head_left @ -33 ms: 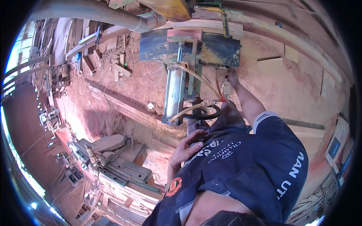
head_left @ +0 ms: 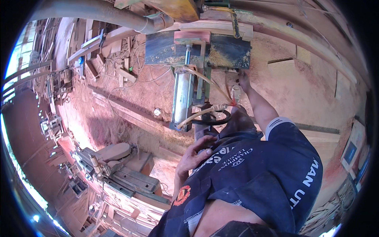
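Observation:
My left hand (head_left: pixel 197 153) rests on the front of my dark blue shirt (head_left: pixel 252 170), its fingers stretched out and holding nothing. Reaching forward, my right hand (head_left: pixel 244 80) is at the front edge of a dark machine table (head_left: pixel 162 49) strewn with sawdust. Its fingertips are hidden there, so I cannot make out what they touch. Between my arms a silver pneumatic cylinder (head_left: pixel 182 98) points away from me, its rod ending at a red block (head_left: pixel 192 37). Behind that block lies a pale wooden workpiece (head_left: pixel 233 29). A tan air hose (head_left: pixel 201 114) curves from the cylinder's near end.
Overhead at the far left runs a grey duct (head_left: pixel 98 14), beside a yellow machine part (head_left: pixel 173 8). Wood offcuts (head_left: pixel 127 75) and cables lie on the dusty floor to the left. Another woodworking machine (head_left: pixel 126 177) stands at the lower left. A long beam (head_left: pixel 126 108) crosses the floor.

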